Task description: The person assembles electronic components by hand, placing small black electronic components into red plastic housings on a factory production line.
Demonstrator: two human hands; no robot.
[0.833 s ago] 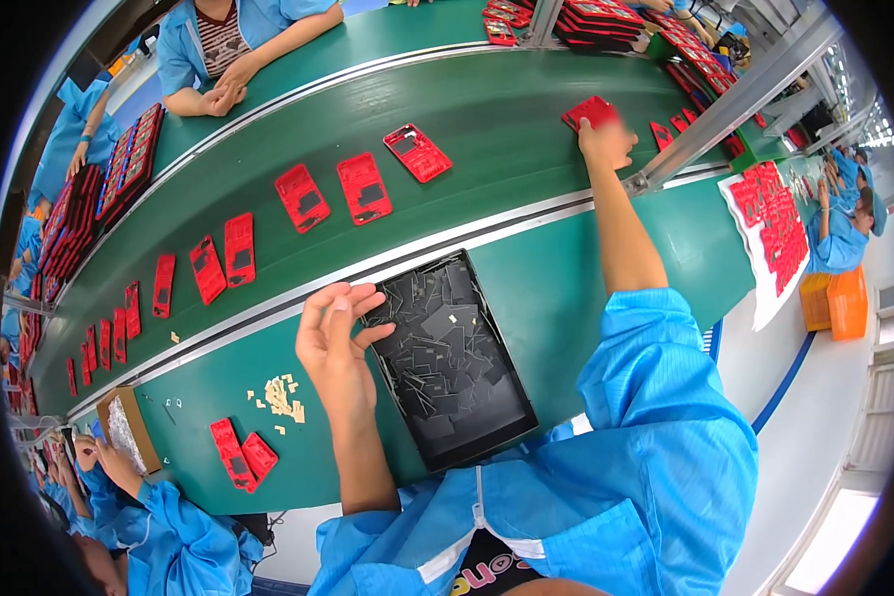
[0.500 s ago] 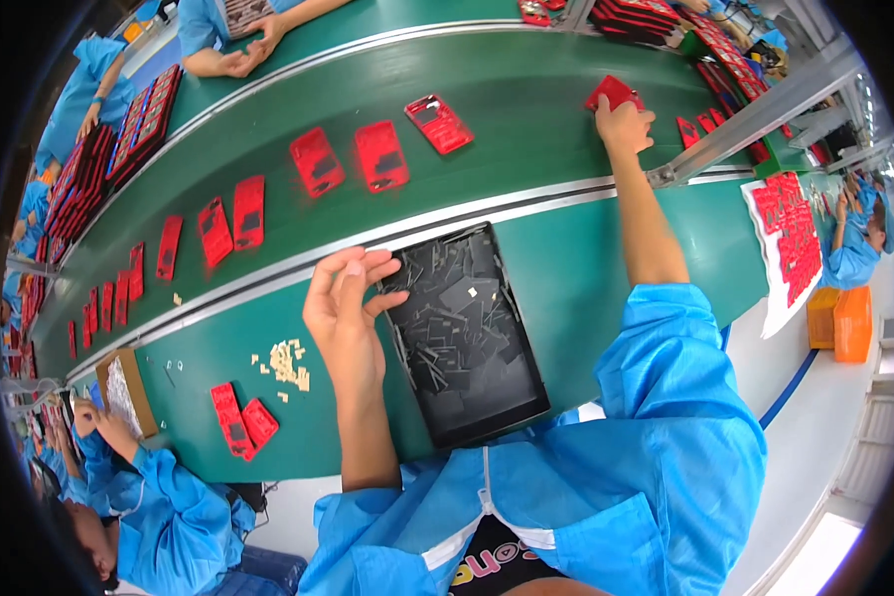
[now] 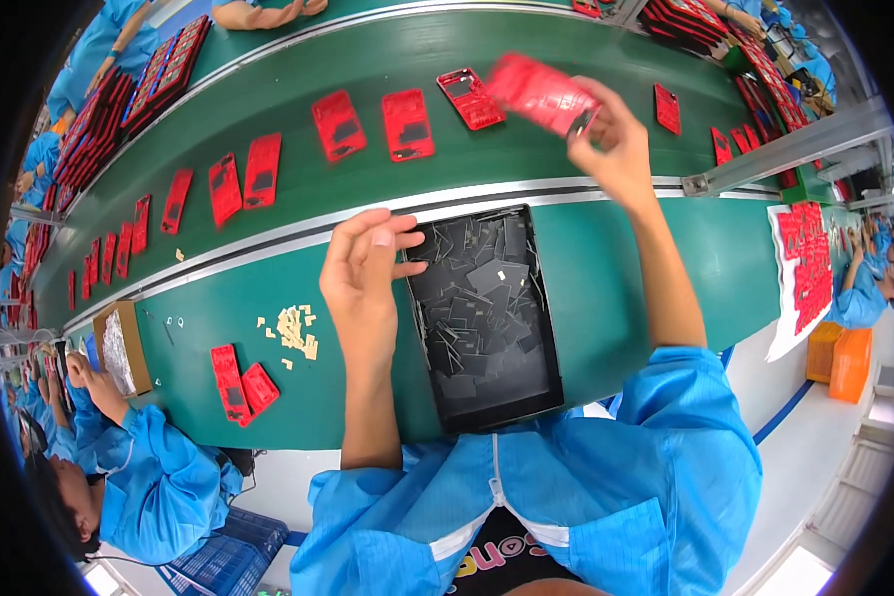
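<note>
Our right hand [image 3: 616, 149] pinches one end of a red case [image 3: 541, 94] between the thumb and the fingers. The case is up over the green belt [image 3: 546, 164], and it looks blurry. Our left hand [image 3: 363, 273] has its fingers loosely bent, and a gap shows between two of the tips. They are at the left edge of a black tray [image 3: 487, 402], but we cannot tell if they hold one of the thin dark pieces [image 3: 477, 298] in it.

The tray sits in front of us on the green table [image 3: 616, 268]. To its left we see a little heap of pale bits [image 3: 293, 328], then two red cases touching each other [image 3: 228, 382]. Farther left is a cardboard box [image 3: 141, 358] near a worker in blue [image 3: 159, 487].

Past the tray, more red cases [image 3: 407, 124] lie in a row along the belt. Far to our right, a white sheet [image 3: 787, 328] has lots of red parts [image 3: 805, 258] on it.
</note>
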